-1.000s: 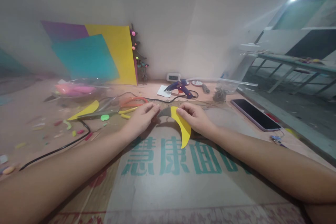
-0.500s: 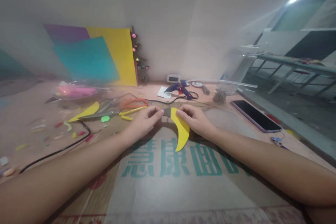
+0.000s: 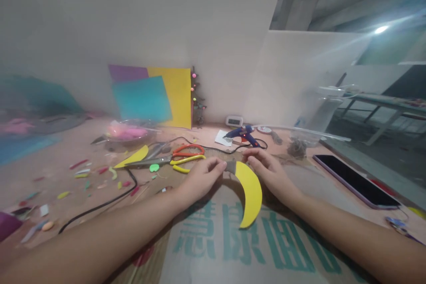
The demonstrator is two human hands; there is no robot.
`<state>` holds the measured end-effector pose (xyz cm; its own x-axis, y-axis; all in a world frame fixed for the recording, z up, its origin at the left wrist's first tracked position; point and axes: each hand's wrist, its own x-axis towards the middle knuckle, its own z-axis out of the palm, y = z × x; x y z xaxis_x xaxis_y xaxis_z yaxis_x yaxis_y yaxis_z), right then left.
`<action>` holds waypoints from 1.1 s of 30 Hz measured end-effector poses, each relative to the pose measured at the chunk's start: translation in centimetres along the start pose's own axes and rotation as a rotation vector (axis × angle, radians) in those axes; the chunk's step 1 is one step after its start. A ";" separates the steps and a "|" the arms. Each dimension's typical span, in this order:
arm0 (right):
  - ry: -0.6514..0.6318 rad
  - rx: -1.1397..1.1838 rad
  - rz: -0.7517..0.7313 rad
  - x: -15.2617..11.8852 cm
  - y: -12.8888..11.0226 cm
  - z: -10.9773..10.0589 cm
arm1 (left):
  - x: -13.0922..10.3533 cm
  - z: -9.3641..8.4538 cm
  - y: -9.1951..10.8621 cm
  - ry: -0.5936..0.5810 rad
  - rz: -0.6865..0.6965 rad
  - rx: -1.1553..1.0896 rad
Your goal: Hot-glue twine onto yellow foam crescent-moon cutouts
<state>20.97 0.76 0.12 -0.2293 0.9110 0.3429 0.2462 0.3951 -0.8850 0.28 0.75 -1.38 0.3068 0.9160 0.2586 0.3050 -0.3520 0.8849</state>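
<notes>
So the yellow crescent (image 3: 251,195) is right in the middle, hanging between the two hands above a sheet with big green characters (image 3: 203,230). The left hand (image 3: 204,179) has thumb and forefinger pinched on the grey bit (image 3: 230,167), which runs over to the crescent's top end. The right hand (image 3: 268,168) is at the other side of that top end, fingers loosely bent, thumb near the yellow edge. Honestly can't tell if it's gripping or even touching it.

Just beyond the left hand there's a pair of scissors (image 3: 161,159) with red and yellow handles, lying by a pointy yellow offcut (image 3: 133,157) and a little green heart (image 3: 154,167). Loads of small scraps on the left side of the table.

Further back, the glue gun (image 3: 238,132) sits by a white paper (image 3: 223,138), with a small clock (image 3: 234,120) behind it. Phone (image 3: 354,182) lies off to the right, and purple, teal and yellow sheets lean against the back panel.
</notes>
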 end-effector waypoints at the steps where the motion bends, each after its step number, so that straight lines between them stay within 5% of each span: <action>1: -0.003 -0.018 0.002 0.0 -0.2 0.0 | 0.0 0.0 0.1 0.003 -0.003 0.002; 9: -0.067 -0.142 0.035 -0.2 -0.2 0.1 | 0.0 -0.2 0.2 0.115 0.010 -0.084; 26: -0.161 -0.306 -0.033 -0.4 0.1 0.3 | -0.3 0.0 0.8 0.022 -0.044 0.009; 33: 0.000 -0.233 -0.062 0.3 -0.6 -0.5 | 0.3 0.3 -0.8 0.105 0.003 -0.170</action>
<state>21.19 0.85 0.87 -0.2509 0.8840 0.3944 0.4427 0.4671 -0.7654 0.40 1.25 -2.10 0.2091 0.9331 0.2924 0.1451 -0.3254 0.9344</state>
